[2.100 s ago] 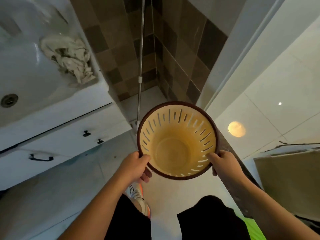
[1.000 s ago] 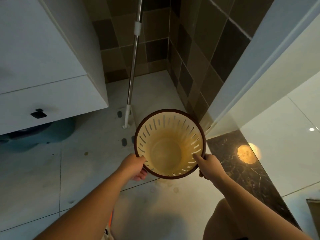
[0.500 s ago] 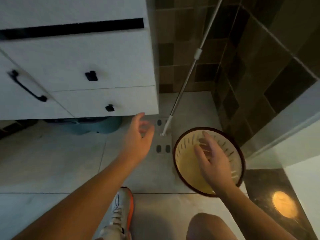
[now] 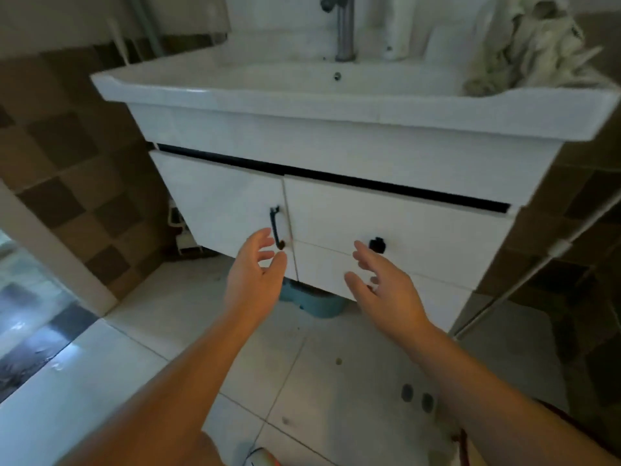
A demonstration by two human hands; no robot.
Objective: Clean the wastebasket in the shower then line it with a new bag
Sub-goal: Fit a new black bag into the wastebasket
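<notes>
Both hands reach forward, empty, in front of a white vanity under a sink. The left hand has its fingers spread and loosely curled, released, close to the black bar handle on the left cabinet door; whether they touch it cannot be told. The right hand is likewise loose and grasping nothing, its fingertips just below and left of the black knob on the upper drawer.

The wastebasket is almost wholly out of view: only a thin dark-red curve at the bottom right edge, behind the right forearm, may be its rim, on the floor.

A faucet rises at the back of the sink, and a crumpled rag lies on its right corner. A metal pole leans against the tiled wall to the right of the vanity. A teal object sits on the floor beneath the vanity. A shoe tip shows at the bottom edge.
</notes>
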